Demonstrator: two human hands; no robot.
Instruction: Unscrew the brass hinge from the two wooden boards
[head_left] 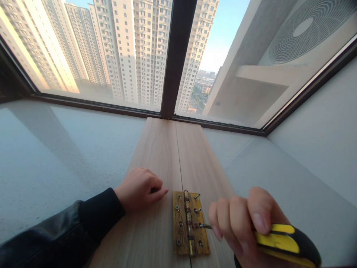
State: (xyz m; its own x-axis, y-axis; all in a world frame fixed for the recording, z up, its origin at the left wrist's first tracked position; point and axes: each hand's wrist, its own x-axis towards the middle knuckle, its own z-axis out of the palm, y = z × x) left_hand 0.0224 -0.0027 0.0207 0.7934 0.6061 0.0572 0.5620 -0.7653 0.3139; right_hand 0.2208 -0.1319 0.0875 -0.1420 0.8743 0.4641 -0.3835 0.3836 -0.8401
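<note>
Right grip (240,219) around screwdriver (279,240), brass-coloured hinge (189,223)

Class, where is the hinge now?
In the head view, the hinge lies low, just right of centre, across the seam between two wooden boards, between the left hand and right hand.

Bare right hand (242,219) hides most of the yellow-and-black screwdriver (279,240)'s shaft; tip contact at the worn brass-coloured rectangular hinge (182,223) too small to confirm. Bare left hand (139,189)'s curled fingertips mostly hidden. Black left sleeve (64,230) and pale wood-grain boards (145,230) run out of frame. White round fan grille (304,28) cropped top right. Distant low buildings (205,76) hazy, no detail.
</note>
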